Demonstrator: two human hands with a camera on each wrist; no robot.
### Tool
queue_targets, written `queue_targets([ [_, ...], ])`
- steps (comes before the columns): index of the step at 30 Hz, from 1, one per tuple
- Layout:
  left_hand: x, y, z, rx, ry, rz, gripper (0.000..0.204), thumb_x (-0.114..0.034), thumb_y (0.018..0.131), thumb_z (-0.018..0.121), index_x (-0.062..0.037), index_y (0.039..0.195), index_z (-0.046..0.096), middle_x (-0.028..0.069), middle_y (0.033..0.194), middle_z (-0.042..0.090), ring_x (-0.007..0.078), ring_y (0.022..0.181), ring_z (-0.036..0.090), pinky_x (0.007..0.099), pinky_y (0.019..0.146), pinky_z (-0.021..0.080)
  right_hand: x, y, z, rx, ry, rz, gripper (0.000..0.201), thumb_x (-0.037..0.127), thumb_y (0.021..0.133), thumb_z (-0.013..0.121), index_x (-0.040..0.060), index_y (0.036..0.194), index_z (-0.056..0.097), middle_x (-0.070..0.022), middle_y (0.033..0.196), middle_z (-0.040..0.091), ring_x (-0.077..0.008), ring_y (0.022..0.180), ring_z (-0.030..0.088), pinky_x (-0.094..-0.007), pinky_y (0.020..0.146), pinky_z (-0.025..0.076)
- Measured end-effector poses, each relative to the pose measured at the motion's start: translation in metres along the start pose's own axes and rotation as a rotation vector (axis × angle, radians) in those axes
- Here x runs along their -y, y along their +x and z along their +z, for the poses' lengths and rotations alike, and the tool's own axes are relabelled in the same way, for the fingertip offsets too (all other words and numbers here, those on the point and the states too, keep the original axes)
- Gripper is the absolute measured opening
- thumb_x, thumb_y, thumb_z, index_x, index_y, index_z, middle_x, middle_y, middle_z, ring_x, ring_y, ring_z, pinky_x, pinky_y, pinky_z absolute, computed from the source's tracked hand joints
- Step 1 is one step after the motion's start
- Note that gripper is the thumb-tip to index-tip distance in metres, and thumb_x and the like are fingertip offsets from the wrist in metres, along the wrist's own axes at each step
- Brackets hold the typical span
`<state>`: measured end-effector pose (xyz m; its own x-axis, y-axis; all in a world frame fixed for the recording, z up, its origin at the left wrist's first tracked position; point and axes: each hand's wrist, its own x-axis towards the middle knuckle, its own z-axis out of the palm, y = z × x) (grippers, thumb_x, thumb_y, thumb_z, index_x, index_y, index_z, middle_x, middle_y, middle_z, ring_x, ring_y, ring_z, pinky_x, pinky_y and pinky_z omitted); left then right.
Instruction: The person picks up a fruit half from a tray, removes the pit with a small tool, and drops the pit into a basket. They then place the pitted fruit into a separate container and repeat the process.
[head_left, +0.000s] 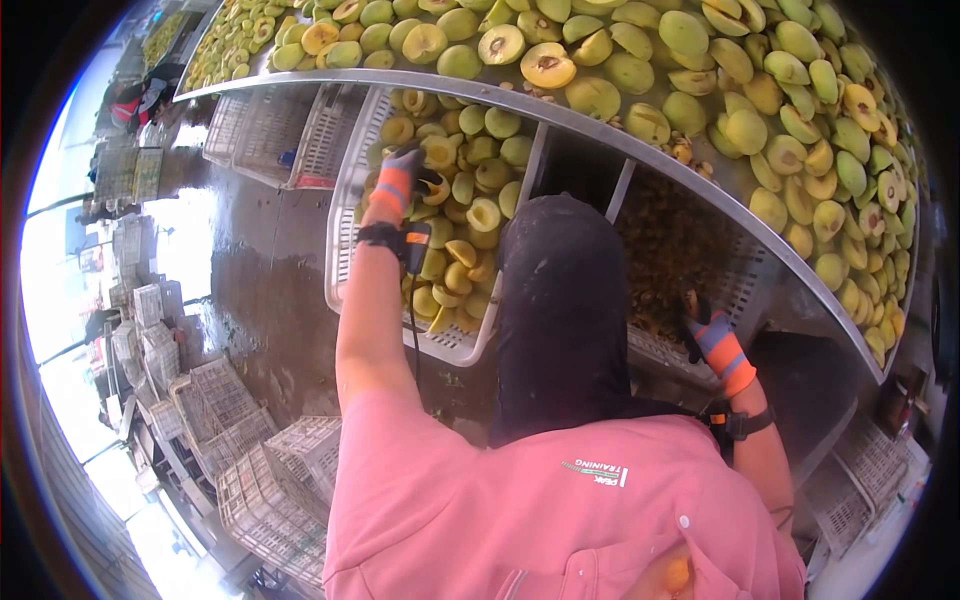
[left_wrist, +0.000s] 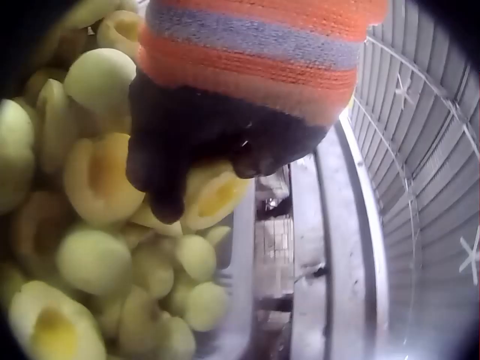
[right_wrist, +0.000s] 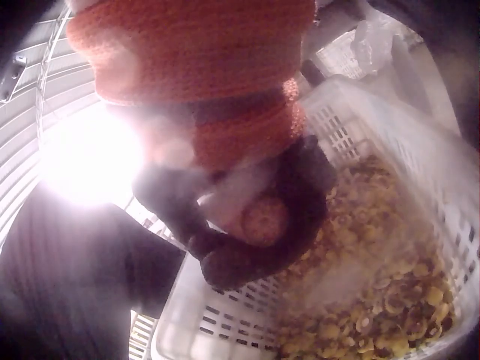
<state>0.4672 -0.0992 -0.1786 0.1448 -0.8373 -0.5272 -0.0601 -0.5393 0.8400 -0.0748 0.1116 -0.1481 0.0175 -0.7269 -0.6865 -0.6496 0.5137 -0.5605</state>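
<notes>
My left hand [head_left: 402, 170], in a dark-palmed glove with an orange-and-grey cuff, is over a white crate [head_left: 343, 250] of halved green fruit. In the left wrist view its bent fingers pinch a fruit half [left_wrist: 216, 201] with a yellow hollow. My right hand [head_left: 708, 332], gloved alike, is above a second crate [head_left: 745, 275] filled with small brown-yellow pits and scraps [right_wrist: 367, 277]. Its fingers curl round something with a round, reddish-brown end [right_wrist: 264, 220]; I cannot tell what it is.
A metal-edged table [head_left: 500, 95] heaped with green fruit [head_left: 630, 72], many halved, curves around the front. Stacked crates [head_left: 285, 130] stand left of the fruit crate. More crates [head_left: 275, 480] are behind at the left, on a wet floor [head_left: 270, 280].
</notes>
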Motion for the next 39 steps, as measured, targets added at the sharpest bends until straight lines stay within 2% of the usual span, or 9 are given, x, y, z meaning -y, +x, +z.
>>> queue_targets([
  [3, 0.001, 0.018, 0.011, -0.389, 0.969, 0.435, 0.033, -0.03, 0.089, 0.05, -0.0032, 0.101, 0.066, 0.0218, 0.091, 0.068, 0.039, 0.083, 0.066, 0.0455, 0.07, 0.051, -0.017, 0.007, 0.003, -0.054, -0.123, -0.24, 0.03, 0.027, 0.087, 0.064, 0.0024, 0.105, 0.064, -0.0176, 0.075, 0.064, -0.0309, 0.078, 0.065, -0.0372, 0.067, 0.05],
  [7, -0.012, -0.005, 0.02, -0.925, 0.832, 0.145, 0.039, -0.037, 0.085, 0.054, -0.0028, 0.098, 0.068, 0.0247, 0.093, 0.067, 0.0416, 0.092, 0.063, 0.0473, 0.08, 0.049, 0.015, -0.005, -0.005, -0.018, 0.121, -0.065, 0.029, 0.028, 0.088, 0.063, 0.0039, 0.105, 0.064, -0.0196, 0.082, 0.066, -0.0376, 0.081, 0.063, -0.0392, 0.072, 0.048],
  [11, 0.003, 0.004, -0.009, -0.933, 0.843, 0.308, 0.054, -0.043, 0.078, 0.065, -0.001, 0.11, 0.063, 0.0239, 0.107, 0.065, 0.0396, 0.102, 0.061, 0.0446, 0.087, 0.048, -0.008, 0.004, 0.002, -0.01, -0.057, -0.208, 0.03, 0.028, 0.088, 0.063, 0.003, 0.104, 0.064, -0.0191, 0.082, 0.066, -0.0337, 0.075, 0.063, -0.0388, 0.068, 0.048],
  [12, -0.002, 0.016, -0.019, -0.691, 0.849, -0.074, 0.064, -0.044, 0.073, 0.07, -0.0039, 0.121, 0.057, 0.0223, 0.115, 0.063, 0.0365, 0.108, 0.059, 0.0425, 0.09, 0.048, -0.012, 0.006, 0.004, -0.014, -0.113, -0.215, 0.031, 0.028, 0.088, 0.063, 0.0027, 0.105, 0.064, -0.0184, 0.08, 0.066, -0.0314, 0.073, 0.063, -0.0384, 0.066, 0.048],
  [17, 0.012, 0.022, -0.012, -0.686, 0.908, 0.17, 0.055, -0.04, 0.072, 0.072, -0.0062, 0.114, 0.062, 0.0204, 0.105, 0.067, 0.0366, 0.101, 0.062, 0.0432, 0.087, 0.049, 0.019, -0.004, -0.006, 0.095, 0.13, 0.163, 0.037, 0.032, 0.088, 0.065, 0.0015, 0.108, 0.063, -0.0128, 0.073, 0.064, -0.0193, 0.068, 0.06, -0.0356, 0.063, 0.047],
  [19, 0.01, 0.017, -0.015, -0.702, 0.842, 0.236, 0.05, -0.036, 0.073, 0.072, -0.0043, 0.111, 0.063, 0.0197, 0.1, 0.068, 0.0346, 0.096, 0.064, 0.042, 0.085, 0.05, 0.02, -0.007, -0.007, 0.039, 0.034, -0.012, 0.038, 0.032, 0.088, 0.065, 0.0005, 0.107, 0.063, -0.0116, 0.072, 0.063, -0.0188, 0.068, 0.06, -0.0351, 0.062, 0.047],
  [25, 0.034, -0.05, -0.072, -0.435, -0.363, 0.175, 0.028, -0.015, 0.086, 0.065, -0.0055, 0.112, 0.063, 0.0092, 0.093, 0.068, 0.0243, 0.07, 0.066, 0.0363, 0.059, 0.054, 0.038, -0.013, -0.005, 0.027, 0.138, 0.05, 0.035, 0.031, 0.088, 0.064, 0.0009, 0.106, 0.063, -0.0126, 0.076, 0.065, -0.0218, 0.067, 0.061, -0.0344, 0.062, 0.048],
  [32, 0.095, -0.142, -0.1, -0.71, -0.262, 0.069, 0.036, -0.007, 0.086, 0.064, -0.0056, 0.121, 0.056, 0.0098, 0.09, 0.068, 0.0208, 0.058, 0.065, 0.0309, 0.045, 0.051, 0.027, -0.009, -0.002, 0.068, -0.03, -0.035, 0.032, 0.031, 0.088, 0.064, 0.0007, 0.1, 0.064, -0.0185, 0.08, 0.066, -0.029, 0.07, 0.062, -0.0375, 0.067, 0.048],
  [39, 0.115, -0.13, -0.091, -0.804, -0.298, 0.24, 0.035, -0.006, 0.089, 0.06, -0.0036, 0.123, 0.055, 0.0124, 0.094, 0.068, 0.0238, 0.058, 0.065, 0.0324, 0.042, 0.052, 0.032, -0.012, 0.0, -0.033, 0.045, -0.118, 0.035, 0.031, 0.087, 0.066, 0.0011, 0.106, 0.064, -0.0191, 0.086, 0.067, -0.0299, 0.073, 0.061, -0.037, 0.067, 0.047],
])
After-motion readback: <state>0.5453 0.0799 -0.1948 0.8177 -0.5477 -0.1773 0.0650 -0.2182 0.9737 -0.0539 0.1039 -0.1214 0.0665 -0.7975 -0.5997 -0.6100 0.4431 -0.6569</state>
